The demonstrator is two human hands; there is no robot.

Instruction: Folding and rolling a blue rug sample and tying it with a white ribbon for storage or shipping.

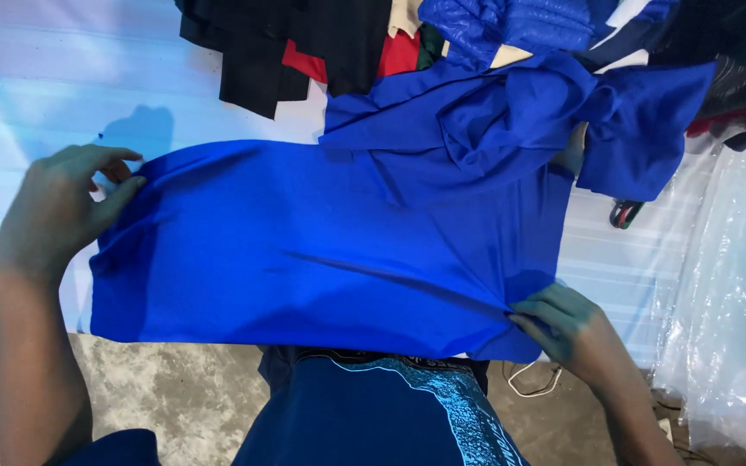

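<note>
Across the white tabletop (28, 103) lies a royal-blue garment (321, 259), spread nearly flat, its near edge at the tabletop's front rim. The left hand (58, 211) pinches its far-left corner, thumb and fingers closed on the cloth; the right hand (567, 326) has its fingers clamped on the near-right corner. To smooth it well, I judge both grips should pull outward with even tension, keeping the cloth low against the surface so the faint diagonal crease in the middle flattens out (uneven pull would likely skew the hem). The fabric looks thin, smooth and slightly glossy. Its far-right portion is bunched and crumpled, running up into a heap of other clothes (347, 43), black, red and blue, behind it.
</note>
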